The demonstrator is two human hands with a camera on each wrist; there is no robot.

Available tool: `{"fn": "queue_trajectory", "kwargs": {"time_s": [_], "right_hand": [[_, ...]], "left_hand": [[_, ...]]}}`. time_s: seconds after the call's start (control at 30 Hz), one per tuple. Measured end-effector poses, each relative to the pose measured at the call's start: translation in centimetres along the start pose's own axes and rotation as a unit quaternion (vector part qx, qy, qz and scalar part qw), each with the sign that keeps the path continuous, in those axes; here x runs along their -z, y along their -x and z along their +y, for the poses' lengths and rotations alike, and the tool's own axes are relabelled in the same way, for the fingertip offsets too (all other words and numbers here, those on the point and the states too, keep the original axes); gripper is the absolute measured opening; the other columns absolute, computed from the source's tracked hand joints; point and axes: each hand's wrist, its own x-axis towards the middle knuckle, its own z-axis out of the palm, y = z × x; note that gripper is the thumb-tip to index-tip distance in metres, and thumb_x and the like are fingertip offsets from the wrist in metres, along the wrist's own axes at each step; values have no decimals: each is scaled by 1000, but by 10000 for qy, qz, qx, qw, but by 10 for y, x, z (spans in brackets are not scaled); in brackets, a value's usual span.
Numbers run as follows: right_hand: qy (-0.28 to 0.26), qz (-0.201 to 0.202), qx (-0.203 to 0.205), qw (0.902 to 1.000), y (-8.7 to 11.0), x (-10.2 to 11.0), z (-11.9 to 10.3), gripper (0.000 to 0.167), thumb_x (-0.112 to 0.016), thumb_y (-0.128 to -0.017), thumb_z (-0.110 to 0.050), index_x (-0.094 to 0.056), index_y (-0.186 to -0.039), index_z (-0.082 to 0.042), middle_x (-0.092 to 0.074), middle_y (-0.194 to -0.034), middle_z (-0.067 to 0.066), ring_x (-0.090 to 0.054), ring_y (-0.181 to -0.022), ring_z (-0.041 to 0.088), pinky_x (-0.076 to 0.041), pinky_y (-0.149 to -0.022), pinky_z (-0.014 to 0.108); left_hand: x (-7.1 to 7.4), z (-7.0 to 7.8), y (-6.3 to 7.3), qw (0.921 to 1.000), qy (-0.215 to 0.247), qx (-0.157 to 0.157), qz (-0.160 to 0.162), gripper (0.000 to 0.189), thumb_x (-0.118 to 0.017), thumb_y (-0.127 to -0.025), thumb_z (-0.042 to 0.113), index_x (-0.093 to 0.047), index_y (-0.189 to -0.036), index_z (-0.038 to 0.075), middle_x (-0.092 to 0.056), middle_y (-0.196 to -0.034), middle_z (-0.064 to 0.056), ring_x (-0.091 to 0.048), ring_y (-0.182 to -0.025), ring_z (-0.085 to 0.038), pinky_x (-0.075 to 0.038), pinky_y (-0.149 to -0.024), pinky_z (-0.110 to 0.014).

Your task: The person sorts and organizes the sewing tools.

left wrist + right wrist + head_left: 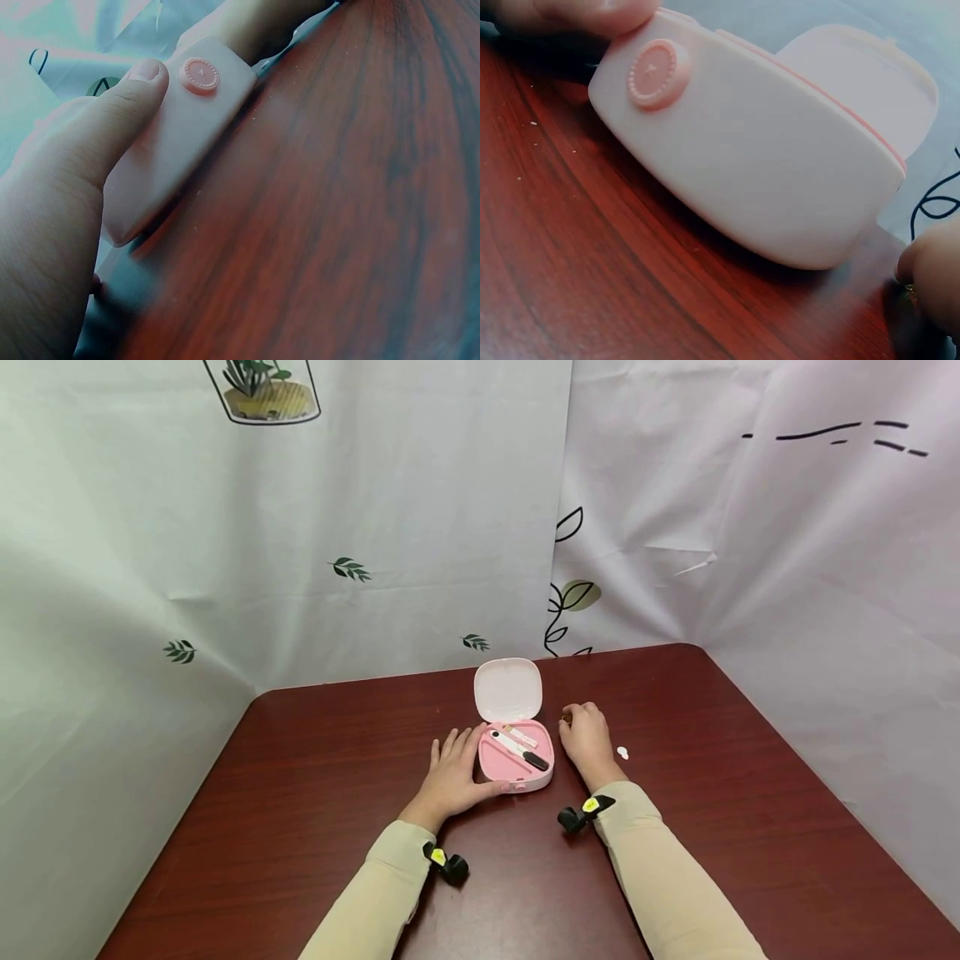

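Observation:
A small pink and white case [491, 770] stands on the table with its pale lid [507, 691] raised at the back. My left hand [447, 781] holds it at the left, its thumb on the front beside the round pink button [201, 76] and a finger at the back left corner. Inside lie a slim white tool with a black end [517, 749] and a smaller pale pink strip [522, 737]. To the right of the case, my right hand [587, 739] rests low with curled fingers, pinching a small gold-brown thing [908, 293], mostly hidden.
On the dark red wooden table [337, 777], a tiny white piece [622, 752] lies just right of my right wrist. A pale printed cloth [420, 510] hangs behind the table's back edge. Each wrist carries a black camera mount [450, 866].

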Motion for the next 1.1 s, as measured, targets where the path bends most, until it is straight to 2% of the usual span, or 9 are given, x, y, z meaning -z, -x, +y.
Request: {"fn": "queue_trajectory", "kwargs": {"time_s": [0.13, 0.27, 0.37, 0.47, 0.67, 0.93, 1.1], "right_hand": [[-92, 11, -35, 10000, 1, 0, 1, 24, -65, -94, -10, -70, -113, 4, -62, -110, 24, -62, -102, 40, -52, -89, 51], [-532, 149, -85, 9984, 2, 2, -2, 24, -66, -95, -12, -70, -115, 1, -61, -110, 19, -64, -97, 35, -53, -86, 48], [-883, 326, 126, 9955, 1, 6, -7, 24, -68, -93, -14, -71, -114, -2, -61, -107, 15, -63, -93, 31, -53, -83, 45], [-1061, 385, 508, 9923, 0, 9, -13, 22, -71, -92, -15, -72, -111, -4, -63, -103, 12, -62, -89, 27, -53, -79, 42], [-1071, 20, 1055, 9886, 2, 15, -26, 18, -72, -90, -17, -73, -106, -9, -63, -99, 4, -58, -86, 21, -50, -77, 37], [-938, -625, 1374, 9841, 4, 18, -34, 17, -75, -90, -17, -73, -105, -10, -63, -98, 3, -57, -85, 19, -49, -76, 36], [-738, -803, 1602, 9810, 5, 16, -37, 17, -77, -88, -17, -74, -103, -10, -64, -96, 3, -55, -83, 18, -49, -75, 35]], "left_hand": [[0, 0, 0, 10000, -24, 5, 9, 111, -65, -76, 78, -25, -161, 20, -35, -162, -10, -23, -150, -39, -7, -119, -65], [0, 1, 0, 10000, -20, 51, -10, 112, -66, -75, 79, -25, -161, 20, -37, -160, -12, -23, -150, -39, -7, -119, -65], [1, 1, 0, 10000, 4, 91, -35, 111, -66, -75, 79, -25, -161, 22, -37, -159, -14, -22, -151, -39, -6, -119, -65], [2, 2, 0, 9999, 24, 119, -70, 111, -66, -75, 79, -24, -162, 23, -36, -160, -15, -22, -151, -39, -6, -119, -64], [3, 2, 0, 9998, 59, 141, -114, 112, -66, -75, 79, -24, -162, 22, -36, -159, -17, -21, -151, -40, -6, -119, -64], [2, 1, 0, 9999, 60, 110, -79, 111, -66, -75, 79, -24, -161, 21, -36, -159, -16, -22, -150, -40, -6, -119, -65], [2, 1, 0, 9999, 50, 118, -98, 111, -66, -75, 78, -24, -162, 21, -36, -159, -16, -21, -151, -40, -6, -119, -64]]}}
